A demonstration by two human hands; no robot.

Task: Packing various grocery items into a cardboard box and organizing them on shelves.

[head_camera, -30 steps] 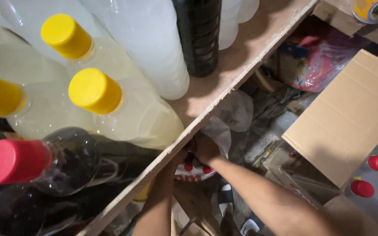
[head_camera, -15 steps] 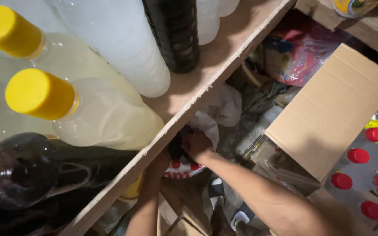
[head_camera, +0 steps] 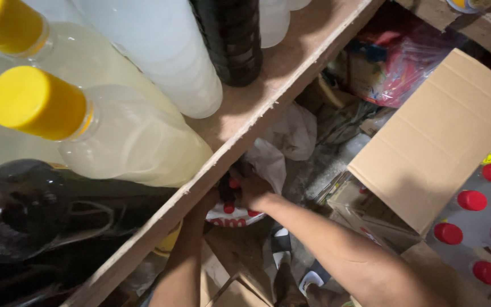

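Both my arms reach down below a wooden shelf. My right hand grips a shrink-wrapped pack of dark bottles with red caps, which sits low under the shelf edge. My left hand disappears under the shelf board beside the same pack; its fingers are hidden. A crumpled white plastic bag lies just behind the pack.
Pale bottles with yellow caps, a dark bottle and white bottles stand on the shelf. An open cardboard box flap juts out at right beside several red-capped bottles. Coloured plastic bags lie behind.
The view has shifted left and closer to the shelf. Both hands stay at the red-capped pack, with the right hand a little further under the shelf edge.
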